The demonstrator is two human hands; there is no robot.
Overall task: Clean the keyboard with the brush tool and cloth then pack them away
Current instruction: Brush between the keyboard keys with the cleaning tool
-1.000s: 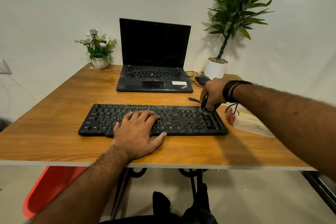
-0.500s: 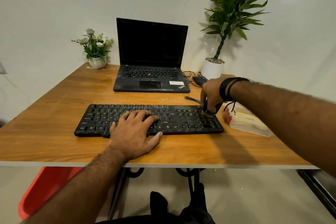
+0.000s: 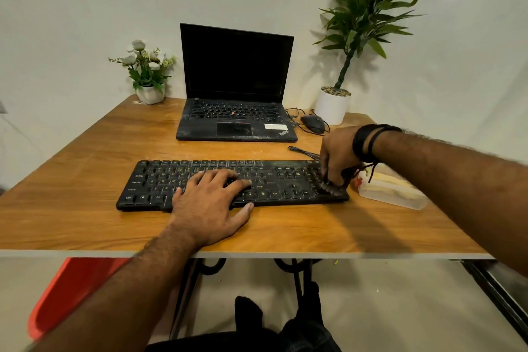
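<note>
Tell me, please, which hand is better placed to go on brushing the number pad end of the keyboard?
Right. The right hand grips the brush with its bristles on that end of the keyboard; the left hand lies flat on the middle keys, steadying it.

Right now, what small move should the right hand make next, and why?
Probably sweep the brush leftward along the keyboard. The right hand holds it at the far right keys, the left hand presses the keyboard steady, and dust shows elsewhere.

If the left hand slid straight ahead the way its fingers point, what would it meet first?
The left hand lies flat on the black keyboard, fingers aimed away and slightly right. Past the keyboard's far edge is bare table, then probably the open laptop; depth is uncertain.
</note>
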